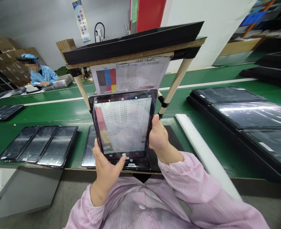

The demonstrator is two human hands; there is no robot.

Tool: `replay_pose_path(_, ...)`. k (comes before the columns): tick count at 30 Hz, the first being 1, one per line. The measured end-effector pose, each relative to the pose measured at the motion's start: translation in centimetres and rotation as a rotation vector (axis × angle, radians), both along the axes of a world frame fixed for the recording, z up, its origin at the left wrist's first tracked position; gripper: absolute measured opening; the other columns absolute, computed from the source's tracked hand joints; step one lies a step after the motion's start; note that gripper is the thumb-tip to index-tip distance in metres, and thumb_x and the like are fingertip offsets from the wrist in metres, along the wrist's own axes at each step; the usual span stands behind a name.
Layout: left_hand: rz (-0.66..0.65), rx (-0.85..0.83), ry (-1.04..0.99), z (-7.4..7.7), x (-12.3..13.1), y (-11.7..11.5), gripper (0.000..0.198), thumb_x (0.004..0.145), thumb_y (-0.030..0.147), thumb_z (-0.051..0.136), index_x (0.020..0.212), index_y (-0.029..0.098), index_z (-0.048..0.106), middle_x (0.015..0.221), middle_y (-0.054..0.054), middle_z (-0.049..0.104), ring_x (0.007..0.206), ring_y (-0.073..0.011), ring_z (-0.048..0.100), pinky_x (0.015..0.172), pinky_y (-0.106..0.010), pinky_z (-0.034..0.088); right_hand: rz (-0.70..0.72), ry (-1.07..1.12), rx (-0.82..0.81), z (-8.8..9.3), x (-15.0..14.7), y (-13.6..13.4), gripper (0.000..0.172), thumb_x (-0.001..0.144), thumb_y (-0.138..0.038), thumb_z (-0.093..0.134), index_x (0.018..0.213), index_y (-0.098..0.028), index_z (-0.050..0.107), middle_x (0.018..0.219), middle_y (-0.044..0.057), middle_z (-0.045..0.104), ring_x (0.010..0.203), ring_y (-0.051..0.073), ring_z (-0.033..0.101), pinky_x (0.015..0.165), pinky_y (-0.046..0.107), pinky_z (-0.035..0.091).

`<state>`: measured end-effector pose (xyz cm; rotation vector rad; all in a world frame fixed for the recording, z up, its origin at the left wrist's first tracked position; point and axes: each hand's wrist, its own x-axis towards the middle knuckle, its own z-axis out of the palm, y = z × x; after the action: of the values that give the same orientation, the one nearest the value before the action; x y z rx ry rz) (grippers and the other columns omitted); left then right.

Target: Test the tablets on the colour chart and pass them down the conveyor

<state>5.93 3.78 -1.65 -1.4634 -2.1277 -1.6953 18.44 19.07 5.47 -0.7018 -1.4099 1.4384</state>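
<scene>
A black-framed tablet [124, 127] is held up in front of me, tilted, with its camera screen lit. My left hand [107, 165] grips its lower left edge, the thumb lying over the bottom of the screen near the shutter button. My right hand [158, 135] clasps the right edge with the thumb up along the side. Behind the tablet hangs a printed sheet [130, 76] with coloured blocks and small text, part of which shows on the screen. Under the tablet, more flat dark panels [88, 149] lie on the bench, partly hidden.
A stand with pale posts [178, 79] carries a black tray [135, 39]. Trays of tablets [40, 144] lie left, and stacked trays of tablets [245, 111] right. A white foam strip [202, 152] slants across the green bench [173, 95]. A co-worker [42, 74] sits far left.
</scene>
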Motion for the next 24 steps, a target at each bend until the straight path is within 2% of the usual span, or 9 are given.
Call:
replay_pose_path(8,-0.013,0.005,0.010,-0.13,-0.16,0.19,0.113,0.075,0.038,0.083,0.158,0.019,0.008,0.160,-0.025,0.020,0.151,-0.0375,0.024,0.122,-0.055,0.022,-0.028,0.002,-0.001,-0.24,0.06,0.21,0.091,0.077,-0.094,0.033,0.129,-0.026,0.063,0.129,0.008,0.068,0.144,0.032,0.041,0.112,0.050,0.047)
replay_pose_path(12,0.022,0.005,0.096,-0.49,-0.36,0.41,0.113,0.077,0.040,0.081,0.159,0.019,0.006,0.159,-0.026,0.023,0.149,-0.0376,0.027,0.120,-0.057,0.025,-0.032,0.111,0.011,-0.47,-0.14,0.37,0.083,0.074,-0.093,0.044,0.118,-0.026,0.068,0.120,0.007,0.072,0.137,0.033,0.049,0.109,0.049,0.050)
replay_pose_path(16,0.050,0.010,0.138,-0.80,-0.48,0.60,0.118,0.074,0.048,0.081,0.159,0.019,0.004,0.157,-0.028,0.024,0.148,-0.0406,0.029,0.117,-0.061,0.029,-0.032,0.175,0.042,-0.66,-0.37,0.60,0.076,0.076,-0.090,0.046,0.107,-0.026,0.071,0.110,0.007,0.075,0.131,0.031,0.056,0.108,0.047,0.051)
replay_pose_path(19,0.037,0.002,0.136,-0.78,-0.48,0.61,0.124,0.070,0.052,0.084,0.159,0.019,0.003,0.157,-0.029,0.023,0.147,-0.0423,0.029,0.116,-0.062,0.030,-0.041,0.176,0.061,-0.70,-0.39,0.60,0.072,0.077,-0.089,0.046,0.102,-0.027,0.072,0.108,0.007,0.075,0.132,0.030,0.056,0.107,0.047,0.052)
replay_pose_path(24,0.049,0.001,0.130,-0.66,-0.31,0.72,0.125,0.069,0.051,0.085,0.158,0.018,0.004,0.157,-0.029,0.024,0.148,-0.0423,0.028,0.117,-0.062,0.030,-0.030,0.165,0.048,-0.65,-0.37,0.42,0.072,0.080,-0.087,0.045,0.106,-0.025,0.071,0.113,0.007,0.073,0.135,0.030,0.053,0.107,0.047,0.052)
